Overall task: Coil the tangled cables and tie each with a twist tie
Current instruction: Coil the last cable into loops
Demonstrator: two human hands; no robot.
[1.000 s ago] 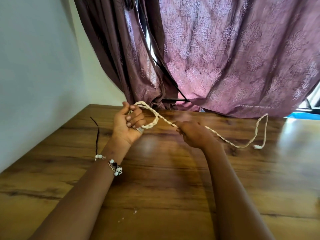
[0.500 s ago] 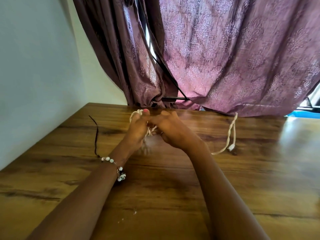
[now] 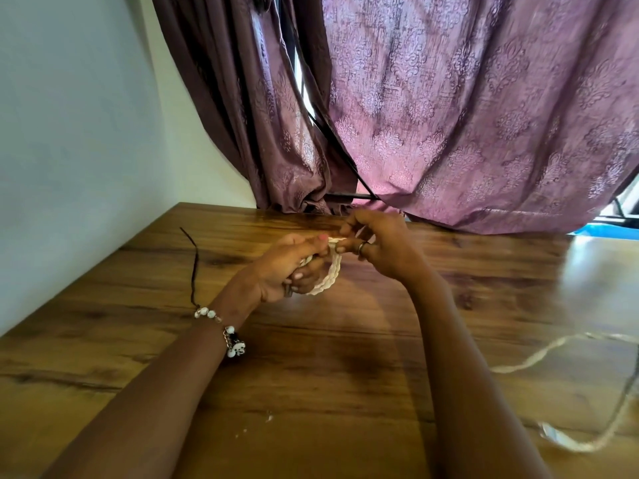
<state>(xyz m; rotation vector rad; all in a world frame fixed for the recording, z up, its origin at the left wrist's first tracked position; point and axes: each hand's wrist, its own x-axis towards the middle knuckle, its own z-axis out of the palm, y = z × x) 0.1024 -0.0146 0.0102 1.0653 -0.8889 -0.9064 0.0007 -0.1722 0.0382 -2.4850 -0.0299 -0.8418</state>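
Observation:
A cream twisted cable is looped in a small coil around the fingers of my left hand, which grips it above the wooden table. My right hand pinches the same cable at the top of the coil, touching my left fingertips. The cable's loose tail swings blurred at the right, low over the table, and ends near the front right. A thin dark twist tie lies on the table to the left of my left wrist.
A purple patterned curtain hangs behind the table's far edge. A pale wall runs along the left side. Small white crumbs lie on the wood between my forearms.
My hands came together and wound the cable into more loops on my left fingers. The free tail swung from the back right of the table down toward the front right.

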